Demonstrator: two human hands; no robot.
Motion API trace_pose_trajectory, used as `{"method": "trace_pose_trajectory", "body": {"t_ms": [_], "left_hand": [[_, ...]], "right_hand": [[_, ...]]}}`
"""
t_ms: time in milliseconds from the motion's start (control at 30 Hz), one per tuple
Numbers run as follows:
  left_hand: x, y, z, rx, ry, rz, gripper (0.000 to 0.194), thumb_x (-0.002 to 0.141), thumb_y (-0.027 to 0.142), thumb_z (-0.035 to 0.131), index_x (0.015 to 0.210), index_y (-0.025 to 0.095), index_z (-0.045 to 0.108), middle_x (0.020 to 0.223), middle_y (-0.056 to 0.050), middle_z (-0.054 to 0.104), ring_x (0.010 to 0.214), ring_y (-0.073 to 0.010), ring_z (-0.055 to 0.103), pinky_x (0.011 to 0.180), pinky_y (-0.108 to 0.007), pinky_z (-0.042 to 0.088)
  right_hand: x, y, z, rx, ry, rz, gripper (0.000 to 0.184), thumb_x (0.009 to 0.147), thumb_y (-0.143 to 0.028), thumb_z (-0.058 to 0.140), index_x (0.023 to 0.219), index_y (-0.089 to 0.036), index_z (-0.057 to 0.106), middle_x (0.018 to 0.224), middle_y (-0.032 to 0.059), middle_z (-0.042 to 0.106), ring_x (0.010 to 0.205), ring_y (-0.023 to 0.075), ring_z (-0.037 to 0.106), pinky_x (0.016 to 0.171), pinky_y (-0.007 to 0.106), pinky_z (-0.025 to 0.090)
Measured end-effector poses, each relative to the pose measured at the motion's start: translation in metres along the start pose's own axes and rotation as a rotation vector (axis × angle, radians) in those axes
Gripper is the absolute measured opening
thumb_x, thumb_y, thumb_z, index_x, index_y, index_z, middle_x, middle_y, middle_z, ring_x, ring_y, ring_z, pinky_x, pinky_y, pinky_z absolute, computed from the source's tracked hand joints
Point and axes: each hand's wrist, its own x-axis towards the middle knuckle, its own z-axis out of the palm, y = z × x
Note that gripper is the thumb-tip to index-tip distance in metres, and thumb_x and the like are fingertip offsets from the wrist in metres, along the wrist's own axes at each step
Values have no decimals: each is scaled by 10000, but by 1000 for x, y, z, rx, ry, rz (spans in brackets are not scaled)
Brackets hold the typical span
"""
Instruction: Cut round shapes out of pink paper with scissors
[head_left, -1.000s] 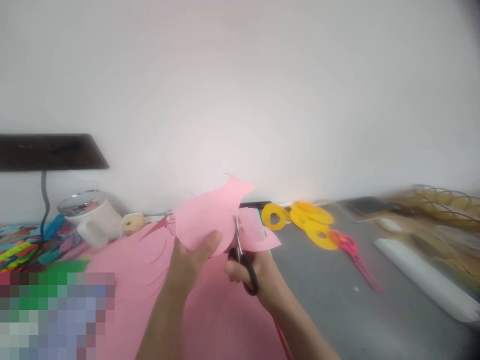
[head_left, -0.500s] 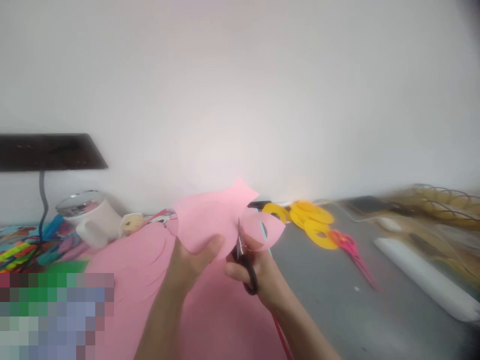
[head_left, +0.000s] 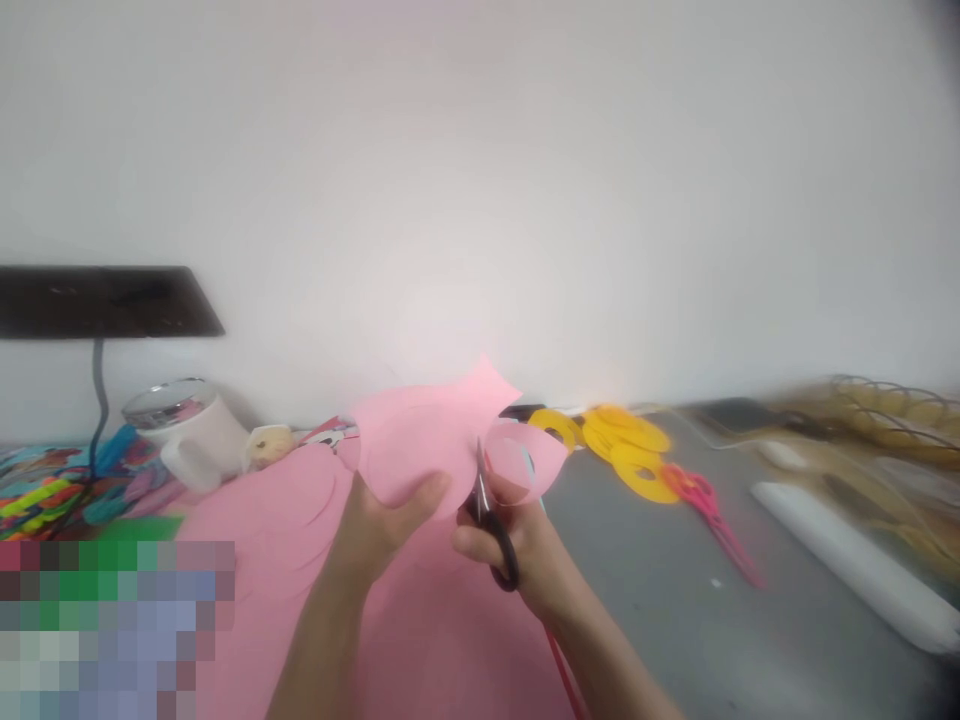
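Note:
My left hand (head_left: pixel 397 520) grips a sheet of pink paper (head_left: pixel 420 435), its thumb on the near face and the other fingers hidden behind. In my right hand (head_left: pixel 517 545) is a pair of black-handled scissors (head_left: pixel 495 530), with fingers through the loops. The blades point upward and lie against the paper at its right part. To the right of the blades a cut strip of the sheet curls away to a pointed tip. Faint curved lines show on the paper. Beneath both hands lies a larger pink sheet (head_left: pixel 450 640).
Left of my hands lie pink paper circles (head_left: pixel 292 490), a white mug (head_left: pixel 202 440) and colourful bundles (head_left: pixel 45 500). On the right are yellow paper rings (head_left: pixel 622 440), pink scissors (head_left: pixel 709 510) and a long white object (head_left: pixel 847 560) on the grey table (head_left: pixel 645 620). A wall stands behind.
The view has shifted slightly, so background things sit a little further right. The curled strip's tip has moved slightly left; both hands keep their hold.

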Motion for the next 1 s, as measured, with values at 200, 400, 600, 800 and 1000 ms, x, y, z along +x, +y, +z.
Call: {"method": "trace_pose_trajectory", "body": {"t_ms": [200,400,600,800,1000], "left_hand": [[1,-5,-1,24,51,19,483,689,362,721,1134,199,625,950,-98,720,1005,-302,636,828,-440,535],[1,-10,-3,2,83,-10,538,654,396,756,1134,192,624,976,-111,714,1082,-329,610,873,-460,521],[2,-14,-5,3,110,-13,554,647,394,761,1144,191,621,1021,-122,705,1107,-333,597,892,-471,512],[1,-16,-6,3,135,-21,570,638,395,771,1154,207,615,1099,-121,686,1091,-329,602,898,-472,507],[0,-11,-7,7,127,-30,563,648,402,769,1146,188,617,1037,-119,707,1041,-321,630,879,-455,514]], "right_hand": [[1,1,0,9,5,-10,263,634,-207,705,729,-214,460,544,-91,384,511,85,299,457,221,238],[0,-1,0,-2,14,10,254,630,-203,704,722,-209,467,554,-88,380,519,86,314,465,221,256],[0,1,0,5,22,16,228,626,-195,695,740,-205,498,562,-79,398,524,91,336,471,225,279],[0,2,-1,-2,31,22,203,614,-158,665,761,-202,533,591,-70,433,542,100,381,499,238,327],[1,3,0,-14,37,41,190,606,-139,645,739,-203,526,582,-68,460,538,107,420,518,253,382]]}}
